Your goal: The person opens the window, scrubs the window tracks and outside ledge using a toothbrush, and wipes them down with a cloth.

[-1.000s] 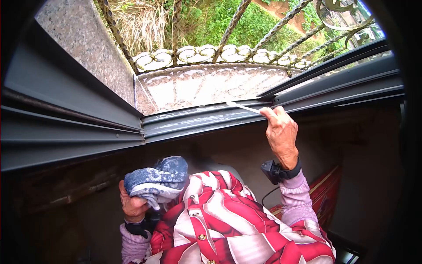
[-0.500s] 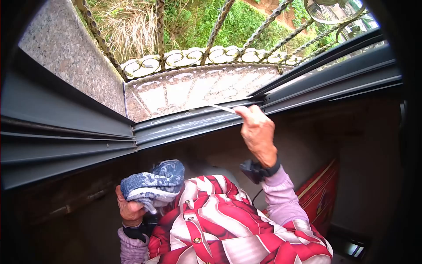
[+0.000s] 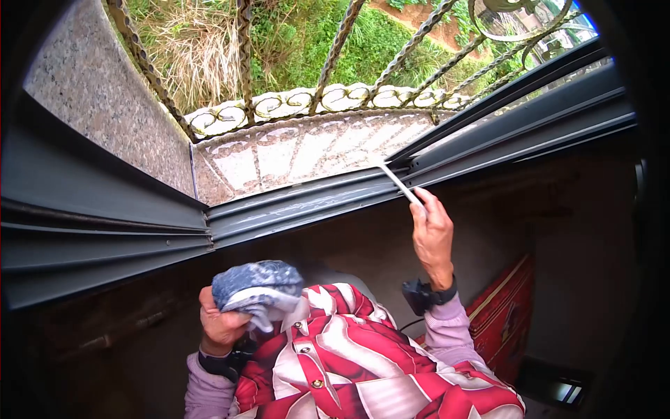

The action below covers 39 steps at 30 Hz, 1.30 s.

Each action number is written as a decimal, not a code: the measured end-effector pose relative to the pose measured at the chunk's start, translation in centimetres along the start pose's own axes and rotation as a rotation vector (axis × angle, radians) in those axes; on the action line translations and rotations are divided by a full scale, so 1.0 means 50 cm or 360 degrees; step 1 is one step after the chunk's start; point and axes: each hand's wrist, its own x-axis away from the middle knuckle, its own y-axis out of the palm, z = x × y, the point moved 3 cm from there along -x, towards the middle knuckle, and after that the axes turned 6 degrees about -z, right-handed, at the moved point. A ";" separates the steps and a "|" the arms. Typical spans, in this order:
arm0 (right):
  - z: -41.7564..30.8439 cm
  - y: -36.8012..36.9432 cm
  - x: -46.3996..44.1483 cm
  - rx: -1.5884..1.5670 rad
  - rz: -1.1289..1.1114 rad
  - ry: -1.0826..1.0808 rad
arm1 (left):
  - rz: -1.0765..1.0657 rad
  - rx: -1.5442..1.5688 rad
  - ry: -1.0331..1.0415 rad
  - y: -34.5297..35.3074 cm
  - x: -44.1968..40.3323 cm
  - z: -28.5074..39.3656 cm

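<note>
In the lower left of the frame, the left hand (image 3: 222,322) grasps a bunched blue and white cloth (image 3: 257,285), its grip closed on the cloth's left side, with a loose end hanging below. Right of centre, the right hand (image 3: 434,241) has its grip pinched around the lower end of a thin, pale stick (image 3: 400,185). The stick slants up and left across the dark window track (image 3: 300,202), its far tip at the outer edge near the right-hand corner; whether the tip touches the metal cannot be told. Pale streaks mark the track's grooves. A dark frame (image 3: 91,178) runs along the left, and a dark sash (image 3: 530,129) reaches toward the upper right. Beyond the track lies a speckled stone ledge (image 3: 279,155), brightly lit, beside a stone wall (image 3: 105,105) at upper left. Twisted metal railing (image 3: 245,63) with scrolls borders the ledge, and dry and green plants (image 3: 202,59) show through it. A black device (image 3: 417,297) sits at the right wrist; any lettering on it is too small to read. The red and white shirt (image 3: 349,349) fills the bottom centre, between lilac sleeves (image 3: 448,332), with a patterned red panel (image 3: 499,314) at lower right.
</note>
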 end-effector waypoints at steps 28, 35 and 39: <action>0.108 -0.005 0.193 -0.0539 -0.0265 0.0668 | -0.1573 -0.2604 0.0386 0.122 -0.321 -0.217; 0.115 -0.017 0.210 -0.0487 -0.0177 0.0648 | -0.0630 -0.1895 0.0829 0.276 -0.442 -0.053; 0.106 -0.025 0.202 -0.0451 -0.0165 0.0579 | -0.0522 -0.1985 0.1281 0.365 -0.559 -0.040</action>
